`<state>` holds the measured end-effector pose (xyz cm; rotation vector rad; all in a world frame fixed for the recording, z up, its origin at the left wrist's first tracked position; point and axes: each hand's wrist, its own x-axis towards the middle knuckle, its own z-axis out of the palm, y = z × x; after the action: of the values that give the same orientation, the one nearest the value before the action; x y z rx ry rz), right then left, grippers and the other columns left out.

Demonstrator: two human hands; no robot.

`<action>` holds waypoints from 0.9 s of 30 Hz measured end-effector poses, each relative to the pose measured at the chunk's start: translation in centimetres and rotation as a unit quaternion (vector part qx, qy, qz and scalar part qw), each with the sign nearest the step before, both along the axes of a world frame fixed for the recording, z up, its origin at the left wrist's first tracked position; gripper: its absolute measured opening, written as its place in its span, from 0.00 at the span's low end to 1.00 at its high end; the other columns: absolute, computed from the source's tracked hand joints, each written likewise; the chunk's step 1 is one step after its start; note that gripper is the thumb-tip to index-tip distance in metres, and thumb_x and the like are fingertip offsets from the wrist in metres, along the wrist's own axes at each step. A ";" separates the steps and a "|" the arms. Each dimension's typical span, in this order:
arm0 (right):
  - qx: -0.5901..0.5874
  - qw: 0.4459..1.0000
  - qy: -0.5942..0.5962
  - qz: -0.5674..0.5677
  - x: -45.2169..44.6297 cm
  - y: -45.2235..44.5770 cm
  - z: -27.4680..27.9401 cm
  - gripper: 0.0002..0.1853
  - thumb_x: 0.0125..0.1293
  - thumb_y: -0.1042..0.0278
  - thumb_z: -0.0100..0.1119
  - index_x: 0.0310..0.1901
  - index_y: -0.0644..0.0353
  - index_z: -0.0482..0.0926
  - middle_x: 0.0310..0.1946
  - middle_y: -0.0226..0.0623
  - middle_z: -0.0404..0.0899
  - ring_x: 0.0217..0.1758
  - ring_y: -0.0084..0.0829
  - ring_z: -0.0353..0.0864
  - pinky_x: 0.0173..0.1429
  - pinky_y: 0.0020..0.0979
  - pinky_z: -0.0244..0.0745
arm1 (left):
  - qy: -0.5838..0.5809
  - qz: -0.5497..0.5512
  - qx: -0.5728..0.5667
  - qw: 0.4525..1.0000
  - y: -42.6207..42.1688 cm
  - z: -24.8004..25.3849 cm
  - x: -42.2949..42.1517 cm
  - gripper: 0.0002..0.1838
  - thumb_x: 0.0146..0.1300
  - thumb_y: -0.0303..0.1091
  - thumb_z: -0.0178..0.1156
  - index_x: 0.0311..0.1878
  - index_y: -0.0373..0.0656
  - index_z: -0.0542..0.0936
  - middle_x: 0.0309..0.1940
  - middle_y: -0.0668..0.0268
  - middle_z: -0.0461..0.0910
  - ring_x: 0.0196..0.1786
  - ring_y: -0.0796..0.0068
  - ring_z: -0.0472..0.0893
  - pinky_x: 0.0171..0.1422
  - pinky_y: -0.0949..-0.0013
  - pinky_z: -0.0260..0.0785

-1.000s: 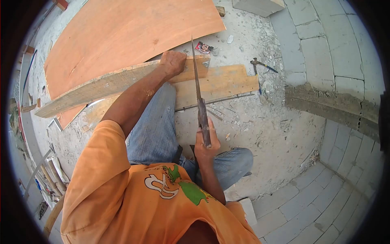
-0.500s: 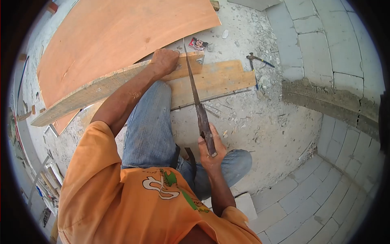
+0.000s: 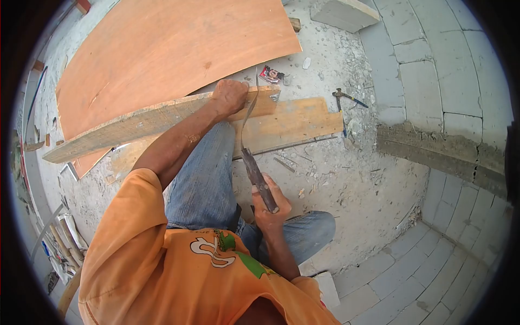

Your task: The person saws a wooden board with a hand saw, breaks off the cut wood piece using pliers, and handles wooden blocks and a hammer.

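Observation:
My left hand [image 3: 230, 98] is closed over the top edge of a long wooden plank [image 3: 146, 117], near its right end. The plank stands on its edge against my knee. My right hand [image 3: 272, 208] grips the dark handle of a handsaw [image 3: 253, 174]. Its narrow blade runs up across the plank just right of my left hand and looks bowed. Whether the teeth have cut into the wood cannot be seen. A second, flat board [image 3: 295, 122] lies on the floor behind the plank.
A large plywood sheet [image 3: 173, 49] lies beyond the plank. On the rubble-strewn floor are a hammer [image 3: 349, 98], a red wrapper [image 3: 270, 75] and a grey block [image 3: 345, 14]. A block wall [image 3: 422, 81] rises on the right. Long-handled tools [image 3: 64, 246] lie at lower left.
The right hand and saw handle have moved left and slightly down, and the blade has gone from straight to bowed. The left hand keeps its hold on the plank while the view shifts slightly.

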<state>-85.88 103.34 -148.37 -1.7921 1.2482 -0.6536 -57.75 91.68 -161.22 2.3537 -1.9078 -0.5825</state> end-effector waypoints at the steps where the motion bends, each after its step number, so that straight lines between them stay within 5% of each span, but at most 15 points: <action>1: -0.028 0.999 0.031 0.009 0.5 1.9 0.1 0.23 0.63 0.78 0.66 0.60 0.76 0.76 0.52 0.54 0.84 0.52 0.37 0.86 0.58 0.32 0.78 | 0.003 0.009 0.030 0.999 0.2 0.2 0.8 0.12 0.59 0.36 0.64 0.40 0.39 0.81 0.33 0.50 0.86 0.42 0.49 0.87 0.46 0.49 0.79; 3: -0.058 0.996 0.065 0.000 0.0 2.3 -0.2 0.23 0.63 0.79 0.66 0.59 0.77 0.77 0.51 0.54 0.84 0.52 0.37 0.86 0.58 0.32 0.78 | -0.002 0.000 0.032 0.999 -0.2 0.4 1.2 0.13 0.58 0.38 0.66 0.41 0.39 0.81 0.34 0.50 0.86 0.42 0.49 0.87 0.46 0.49 0.79; 10: 0.066 0.988 -0.121 -0.071 -1.9 -0.8 0.2 0.22 0.64 0.81 0.63 0.59 0.77 0.76 0.51 0.52 0.84 0.52 0.34 0.85 0.58 0.32 0.78 | -0.011 -0.048 0.066 0.997 -0.7 1.8 1.7 0.22 0.55 0.47 0.70 0.44 0.40 0.82 0.37 0.51 0.85 0.45 0.49 0.86 0.47 0.48 0.77; 14: -0.010 0.994 -0.097 -0.044 -4.7 4.0 1.7 0.22 0.63 0.81 0.64 0.59 0.78 0.76 0.51 0.53 0.84 0.52 0.35 0.85 0.57 0.32 0.79 | -0.017 -0.073 0.071 0.995 2.2 4.7 -0.5 0.24 0.53 0.51 0.71 0.46 0.43 0.82 0.36 0.53 0.85 0.45 0.50 0.85 0.48 0.48 0.76; 25: -0.076 0.995 -0.020 -0.058 -5.2 9.8 1.1 0.25 0.62 0.80 0.65 0.61 0.75 0.75 0.52 0.56 0.83 0.50 0.38 0.88 0.53 0.33 0.81 | 0.030 -0.140 0.047 0.989 4.4 2.9 -3.3 0.25 0.52 0.54 0.73 0.42 0.41 0.82 0.36 0.53 0.85 0.45 0.50 0.85 0.47 0.48 0.76; 27: 0.002 0.994 -0.046 -0.103 -5.4 11.0 0.6 0.24 0.62 0.80 0.65 0.61 0.74 0.75 0.52 0.55 0.83 0.51 0.38 0.87 0.54 0.33 0.80 | 0.033 -0.128 0.044 0.990 4.6 3.0 -3.7 0.26 0.51 0.54 0.73 0.42 0.41 0.82 0.37 0.53 0.86 0.46 0.51 0.86 0.48 0.49 0.76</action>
<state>-91.33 114.30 -147.75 -1.6238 1.3811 -0.8384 -61.44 96.30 -158.22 2.1206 -2.2155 -0.7663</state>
